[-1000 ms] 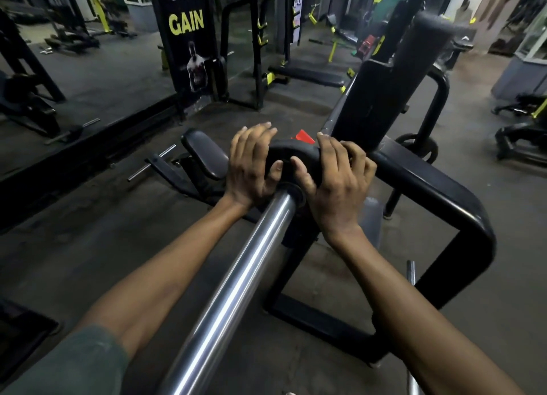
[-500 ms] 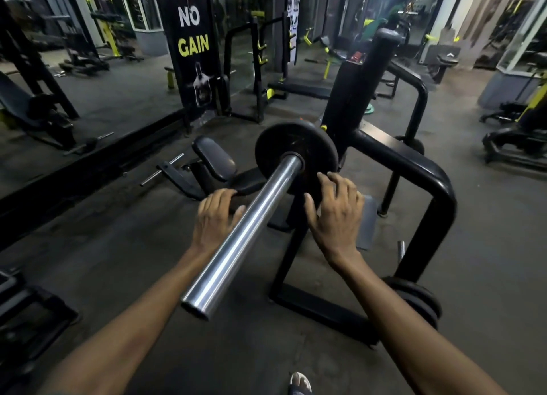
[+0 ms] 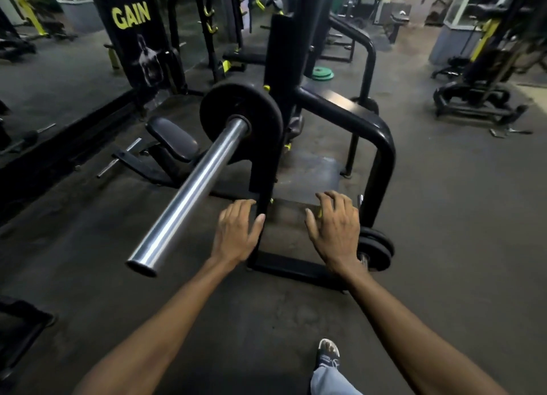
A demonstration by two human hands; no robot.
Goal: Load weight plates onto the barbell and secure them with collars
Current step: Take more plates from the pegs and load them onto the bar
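Nothing is gripped by either hand: the left hand [image 3: 235,233] and the right hand [image 3: 336,230] are both held out in front of the body with palms down and fingers loosely spread, and no object is enclosed by them. The left hand is seen just in front of a black upright post of the rack [image 3: 268,169], its thumb lying against the post's edge in the picture (whether real contact is made cannot be told). The right hand is held apart from the left, above the floor and just beside the stored plates [image 3: 377,248] that sit low on a peg at the rack's base.

1 black weight plate [image 3: 239,119] is seated on the barbell sleeve [image 3: 189,199], pushed fully inward against the rack side. The rest of the polished steel sleeve is left bare, and its open end is pointed toward the camera, to the left of the left hand. No collar can be made out on the sleeve.

Behind the plate, a padded seat [image 3: 173,140] is seen low on the left. A green plate [image 3: 322,73] is lying flat on the floor farther back. A banner with the word GAIN [image 3: 131,17] is hung at the upper left. 1 sandalled foot [image 3: 328,353] is visible at the bottom edge.
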